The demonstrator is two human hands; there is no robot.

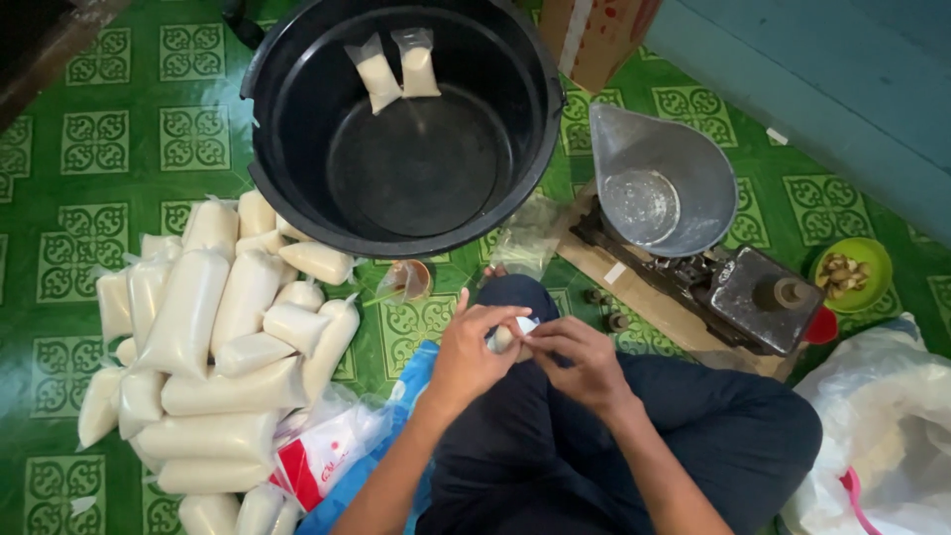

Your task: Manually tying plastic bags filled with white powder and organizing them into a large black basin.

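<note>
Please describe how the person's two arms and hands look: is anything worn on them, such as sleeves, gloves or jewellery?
Both forearms are bare, with no sleeves in view. The left hand and right hand wear no gloves. No ring, watch or bracelet shows on the fingers or wrists.

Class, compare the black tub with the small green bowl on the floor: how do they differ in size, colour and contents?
The black tub is far larger than the green bowl. The tub holds two small white-filled bags; the bowl holds small brownish pieces I cannot identify. Both are round, open and sit on the green floor.
</note>
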